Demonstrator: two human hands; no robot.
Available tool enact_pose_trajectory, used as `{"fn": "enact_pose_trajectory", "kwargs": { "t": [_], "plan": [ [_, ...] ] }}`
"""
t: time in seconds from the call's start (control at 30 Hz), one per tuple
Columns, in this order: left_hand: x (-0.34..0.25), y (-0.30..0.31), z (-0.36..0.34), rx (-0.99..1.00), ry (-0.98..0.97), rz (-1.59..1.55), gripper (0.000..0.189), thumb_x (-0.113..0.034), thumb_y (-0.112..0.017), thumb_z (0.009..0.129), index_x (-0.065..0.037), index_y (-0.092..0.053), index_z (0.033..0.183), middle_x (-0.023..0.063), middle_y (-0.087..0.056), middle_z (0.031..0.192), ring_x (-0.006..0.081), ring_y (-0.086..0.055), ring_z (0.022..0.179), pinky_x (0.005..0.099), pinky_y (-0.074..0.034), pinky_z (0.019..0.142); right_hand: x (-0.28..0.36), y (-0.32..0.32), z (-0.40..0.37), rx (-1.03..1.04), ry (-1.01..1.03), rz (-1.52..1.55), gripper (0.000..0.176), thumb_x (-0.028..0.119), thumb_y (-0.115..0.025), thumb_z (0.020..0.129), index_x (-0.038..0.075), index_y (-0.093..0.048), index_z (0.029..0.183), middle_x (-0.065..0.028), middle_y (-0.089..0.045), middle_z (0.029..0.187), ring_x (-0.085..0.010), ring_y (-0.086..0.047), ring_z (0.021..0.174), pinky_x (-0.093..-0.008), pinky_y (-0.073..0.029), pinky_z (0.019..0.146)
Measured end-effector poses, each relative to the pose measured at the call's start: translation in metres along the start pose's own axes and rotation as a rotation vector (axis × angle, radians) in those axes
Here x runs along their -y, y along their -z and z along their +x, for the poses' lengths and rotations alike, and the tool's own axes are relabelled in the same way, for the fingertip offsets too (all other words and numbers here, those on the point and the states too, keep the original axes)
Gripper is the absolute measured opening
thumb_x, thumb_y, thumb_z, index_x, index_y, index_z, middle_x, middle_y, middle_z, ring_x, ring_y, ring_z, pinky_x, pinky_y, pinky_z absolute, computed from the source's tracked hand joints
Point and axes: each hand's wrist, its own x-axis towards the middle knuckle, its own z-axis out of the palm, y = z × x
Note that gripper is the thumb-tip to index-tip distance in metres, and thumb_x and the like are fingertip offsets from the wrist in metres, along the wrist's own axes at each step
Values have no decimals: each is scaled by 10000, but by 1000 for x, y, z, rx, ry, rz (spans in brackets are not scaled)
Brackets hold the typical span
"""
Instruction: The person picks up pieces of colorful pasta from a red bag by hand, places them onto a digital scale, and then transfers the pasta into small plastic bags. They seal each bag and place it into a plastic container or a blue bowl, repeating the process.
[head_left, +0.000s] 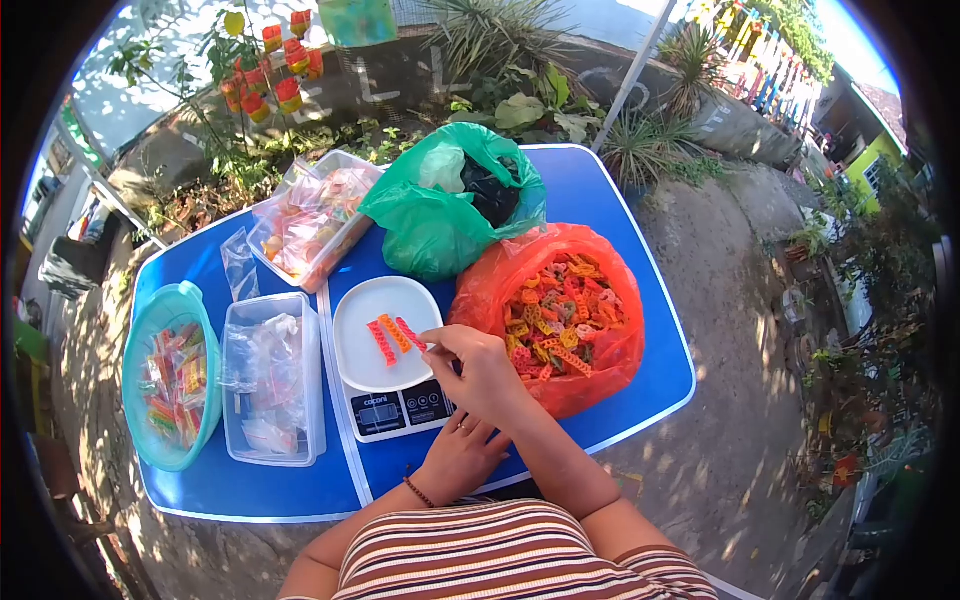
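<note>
My right hand [472,368] pinches the lower end of a pink ridged snack strip [408,331] over the white tray of a kitchen scale [378,375]. Beside it on the tray lie a red snack strip [382,343] and an orange snack strip [396,333]. My left hand [463,462] rests on the blue table just below the scale, under my right wrist, fingers stretched out and holding nothing. Right of the scale, an open orange plastic bag [625,372] is full of loose colourful ridged snack pieces [560,318].
Behind the scale sits a green plastic bag [420,240]. To the left stand a clear box [314,400] of plastic bags, another box [345,245] with packed snacks and a teal basket [212,350] of small packets. The blue table [655,330] has a white edge.
</note>
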Motion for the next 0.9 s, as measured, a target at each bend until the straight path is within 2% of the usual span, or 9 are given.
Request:
{"fn": "enact_pose_trajectory", "kwargs": {
  "t": [0.1,0.27,0.37,0.43,0.57,0.67,0.77,0.87,0.9],
  "plan": [
    [3,-6,0,32,1,-3,464,-258,-782,819,-157,-677,1260,105,-553,1366,314,-492,1351,535,-385,1141,0,2,-5,8,118,-11,187,-2,-726,881,-20,-712,1066,-170,-731,1045,-247,-742,837,-336,-590,752],
    [-8,15,11,1,21,67,404,-264,-768,833,-166,-706,1220,108,-554,1431,285,-456,1415,551,-296,1201,4,43,-24,-137,54,-148,183,-3,-724,870,-19,-720,1052,-167,-733,1001,-299,-733,875,-363,-581,781],
    [-5,20,26,-94,-35,101,516,-278,-823,779,-190,-686,1269,100,-520,1494,285,-403,1470,568,-257,1219,-3,79,-38,-200,4,-349,190,3,-737,844,-12,-727,1034,-158,-731,975,-323,-719,881,-392,-569,811],
    [-3,24,36,-84,-50,128,561,-278,-837,760,-195,-673,1290,99,-492,1533,281,-392,1481,564,-251,1224,-11,103,-47,-226,3,-550,204,10,-752,819,-6,-733,1022,-148,-725,936,-338,-706,878,-408,-559,835],
    [-4,22,55,-63,-34,109,675,-287,-852,742,-189,-622,1369,93,-478,1559,279,-378,1494,573,-224,1229,-7,133,-69,-128,-219,-729,257,58,-809,768,18,-744,1013,-119,-686,905,-329,-680,883,-398,-547,840],
    [-5,17,60,-18,-34,151,758,-297,-851,747,-188,-566,1440,84,-488,1551,279,-368,1503,605,-186,1228,-29,134,-76,-145,-480,-508,222,107,-788,799,66,-744,1012,-103,-671,1023,-317,-649,998,-441,-523,899],
    [-8,16,60,4,-20,144,795,-304,-845,758,-184,-533,1478,81,-496,1545,278,-365,1506,638,-137,1226,-56,122,-64,-426,-361,-557,166,124,-780,813,76,-755,970,-71,-653,1029,-289,-626,1005,-423,-526,855],
    [-9,15,58,18,-21,178,790,-313,-833,774,-187,-523,1489,72,-492,1548,275,-366,1505,655,-105,1223,-39,111,-41,-415,-96,-859,128,144,-767,829,76,-761,937,-62,-645,1000,-282,-614,955,-409,-522,824],
    [-9,16,58,31,-17,175,772,-314,-818,790,-185,-520,1490,73,-484,1555,269,-357,1511,658,-115,1220,-44,106,-38,-339,-53,-786,130,162,-767,825,76,-764,922,-54,-639,1023,-273,-593,957,-400,-513,817]
  ]
}}
